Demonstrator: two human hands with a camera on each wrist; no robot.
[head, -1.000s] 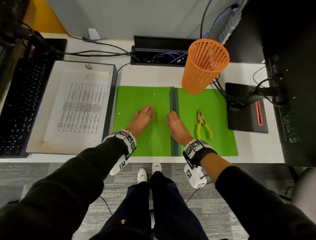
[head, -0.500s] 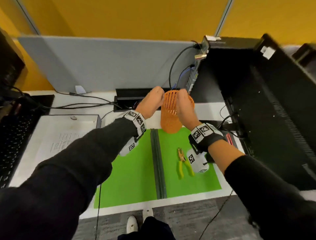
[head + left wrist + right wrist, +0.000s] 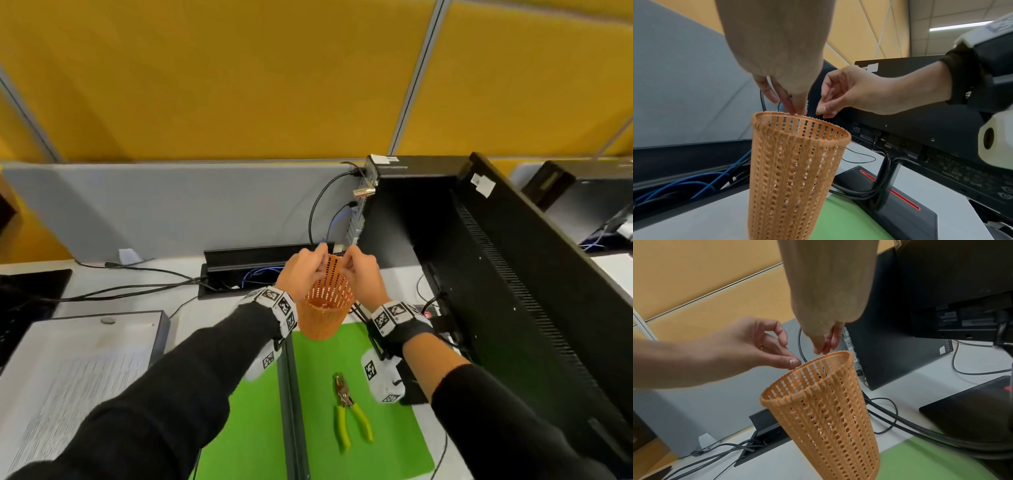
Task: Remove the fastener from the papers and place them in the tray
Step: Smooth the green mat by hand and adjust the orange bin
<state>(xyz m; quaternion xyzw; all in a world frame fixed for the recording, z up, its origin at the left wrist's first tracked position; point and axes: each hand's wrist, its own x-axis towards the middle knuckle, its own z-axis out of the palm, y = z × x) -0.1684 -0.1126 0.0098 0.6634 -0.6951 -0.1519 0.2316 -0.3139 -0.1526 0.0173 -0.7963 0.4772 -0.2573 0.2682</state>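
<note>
An orange mesh basket [image 3: 323, 315] stands at the back edge of the open green folder [image 3: 387, 428]. Both hands hover over its far rim. My left hand [image 3: 322, 255] has thumb and fingertips pinched together, right at the rim [image 3: 796, 112]. My right hand [image 3: 346, 258] is beside it with its fingers curled and thumb against them [image 3: 824, 112]. I see nothing between either hand's fingertips. Printed papers [image 3: 68, 394] lie in the white tray [image 3: 161, 329] at the left. No fastener shows.
Yellow-handled pliers [image 3: 349, 411] lie on the folder's right half. A black monitor [image 3: 531, 291] on its stand and a computer tower [image 3: 411, 205] crowd the right side. A cable trough [image 3: 260, 257] runs behind the basket, and a keyboard [image 3: 20, 308] sits at the far left.
Both hands rose from the folder's spine to the top of the orange basket and closed in over its far rim. The head view tilted up.
</note>
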